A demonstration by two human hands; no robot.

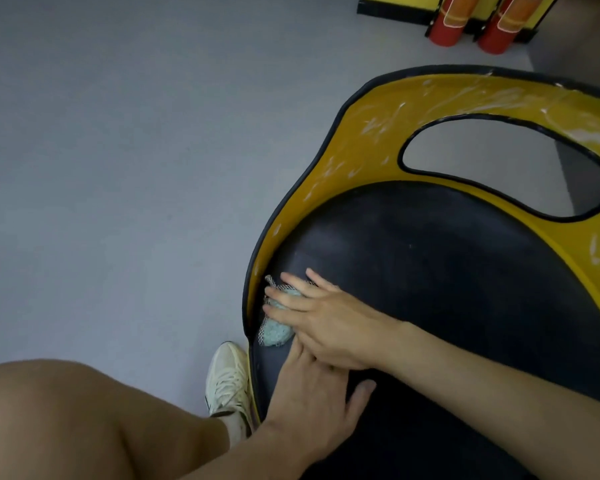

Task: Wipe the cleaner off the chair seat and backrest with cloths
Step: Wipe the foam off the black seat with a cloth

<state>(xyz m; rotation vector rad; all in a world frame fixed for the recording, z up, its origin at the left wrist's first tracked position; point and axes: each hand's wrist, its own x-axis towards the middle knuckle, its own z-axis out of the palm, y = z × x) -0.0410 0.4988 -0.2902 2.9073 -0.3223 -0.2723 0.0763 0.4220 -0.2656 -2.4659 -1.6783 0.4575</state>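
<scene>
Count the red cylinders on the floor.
2. One red cylinder stands at the top edge, beyond the chair's backrest; the second cylinder stands just right of it. More may lie outside the frame.

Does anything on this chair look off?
Yes: white cleaner streaks smear the yellow backrest, mostly along its top and left side, not yet wiped. The black seat, where the right hand presses the cloth, looks clean.

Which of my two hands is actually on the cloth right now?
The right hand, reaching in from the right: its fingers press the pale cloth onto the black seat. The left hand lies flat on bare seat.
</scene>
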